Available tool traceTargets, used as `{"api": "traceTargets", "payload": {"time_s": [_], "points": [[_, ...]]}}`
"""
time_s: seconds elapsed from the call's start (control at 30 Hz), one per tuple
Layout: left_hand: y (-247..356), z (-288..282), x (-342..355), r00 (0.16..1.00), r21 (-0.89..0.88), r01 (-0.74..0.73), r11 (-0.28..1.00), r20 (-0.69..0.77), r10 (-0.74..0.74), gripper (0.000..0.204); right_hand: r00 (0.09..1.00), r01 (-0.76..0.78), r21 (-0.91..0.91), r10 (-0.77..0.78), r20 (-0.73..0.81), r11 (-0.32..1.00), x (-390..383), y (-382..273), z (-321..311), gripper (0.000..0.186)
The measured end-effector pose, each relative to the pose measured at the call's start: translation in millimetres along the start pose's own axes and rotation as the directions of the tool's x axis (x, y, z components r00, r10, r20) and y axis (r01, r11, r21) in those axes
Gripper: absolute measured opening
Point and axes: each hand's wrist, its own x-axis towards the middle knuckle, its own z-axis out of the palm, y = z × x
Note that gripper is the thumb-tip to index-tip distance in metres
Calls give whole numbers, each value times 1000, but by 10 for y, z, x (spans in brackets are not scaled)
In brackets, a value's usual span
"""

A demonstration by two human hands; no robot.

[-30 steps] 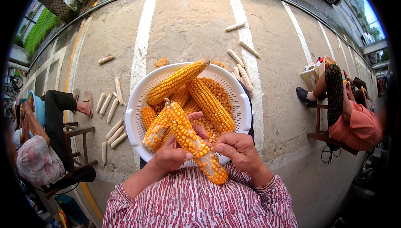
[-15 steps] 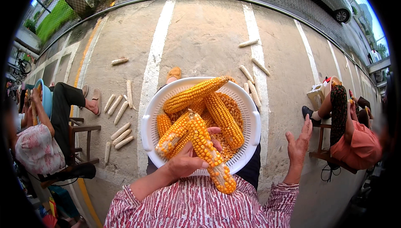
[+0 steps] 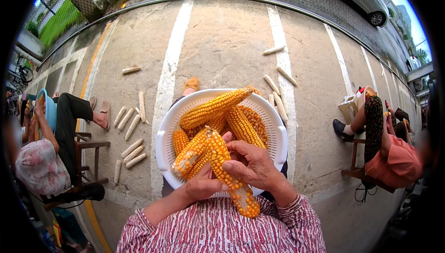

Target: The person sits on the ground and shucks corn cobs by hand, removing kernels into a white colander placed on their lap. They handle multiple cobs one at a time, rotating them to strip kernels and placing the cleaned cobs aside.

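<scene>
A round white plastic basin [image 3: 273, 118] rests on my lap, holding several yellow corn cobs [image 3: 213, 108] and loose kernels. One long corn cob [image 3: 241, 195] slants from the basin toward my body. My left hand [image 3: 201, 186] grips it from below and the left. My right hand [image 3: 252, 165] is closed over its middle, thumb pressing on the kernels. Both forearms, in red-and-white patterned sleeves, come in from the lower edge.
Bare stripped cobs [image 3: 132, 153] lie scattered on the concrete ground with white painted lines [image 3: 169, 77]. A person sits on a wooden stool at left [image 3: 41, 165] with a blue bowl. Another person sits at right [image 3: 389, 151]. A wire fence and grass run along the top.
My right hand, lifted off to the right half a second ago, has come back onto the cob. The view has tilted slightly, and the basin sits a little more central.
</scene>
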Motion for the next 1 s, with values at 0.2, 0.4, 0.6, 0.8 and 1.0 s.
{"api": "traceTargets", "payload": {"time_s": [0.2,0.4,0.6,0.8,1.0], "points": [[34,-1,-8,997,-100,49,994,69,-42,109,961,200,-46,-205,-185,979,-26,109,158,20],[21,6,2,996,-70,65,995,65,-61,100,892,360,50,-328,-312,931,15,103,261,12],[32,47,-4,995,-81,101,992,-15,-103,99,897,320,-303,-390,-207,898,-46,-15,150,7],[47,79,3,991,-72,116,991,-61,-121,98,886,358,-305,-424,-187,882,-39,39,89,9],[58,70,9,991,-64,111,992,-73,-115,96,976,128,194,-89,-198,973,-153,112,62,15]]}}
